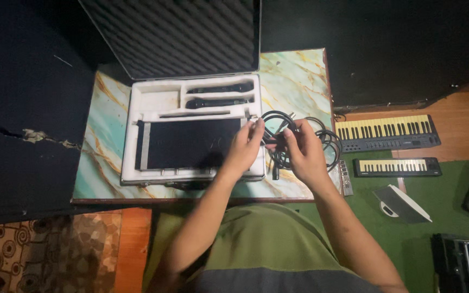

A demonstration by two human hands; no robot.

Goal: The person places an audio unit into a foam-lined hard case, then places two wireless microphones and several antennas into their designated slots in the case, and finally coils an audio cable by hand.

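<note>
An open case (137,116) with white foam lining lies on a marbled green table (294,76). Two black microphones (218,95) rest in its upper slots, and a flat black unit (188,144) fills the large compartment. My left hand (243,147) and my right hand (302,152) meet just right of the case, both gripping a bundle of coiled black cables (278,122). More loops of cable (329,138) spill onto the table behind my right hand.
The case lid (175,35) with grey ridged foam stands open at the back. Two keyboards (386,133) (397,167) lie on the floor at right, beside a white device (403,203) and dark equipment (465,263). Dark surfaces (23,108) flank the table.
</note>
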